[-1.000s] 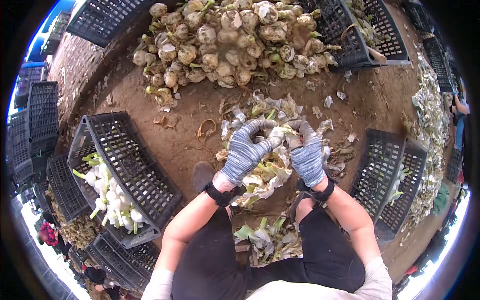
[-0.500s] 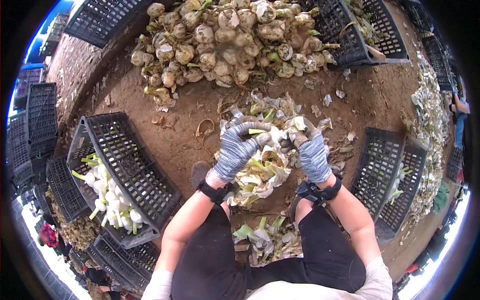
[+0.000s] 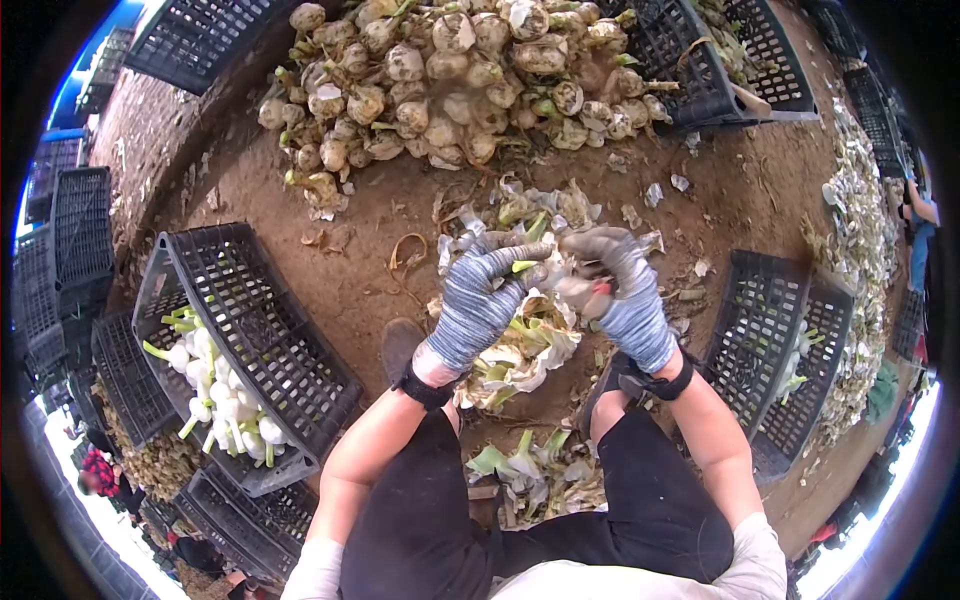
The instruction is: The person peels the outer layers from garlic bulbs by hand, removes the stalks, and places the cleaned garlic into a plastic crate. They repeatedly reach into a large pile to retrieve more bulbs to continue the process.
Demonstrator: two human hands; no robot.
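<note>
My left hand, in a grey-striped glove, is closed around a bulb whose green stem sticks out between the fingers. Close beside it on the right is my right hand, in a matching glove with dirty fingertips. Its fingers are curled and blurred, and a small red thing shows at them; what they grip is not clear. Pale peeled leaves lie on the ground below both hands. Beyond them is a heap of unpeeled bulbs with dirty skins.
A black crate of clean white bulbs leans at the left. Another crate with some bulbs is at the right, and one stands at the top right. Leaf scraps lie between my legs. People are at the far left and right.
My right hand has turned and its fingers have curled over near the bulb; the red thing now shows. The pale piece at its fingertips is no longer visible. My left hand has barely shifted.
</note>
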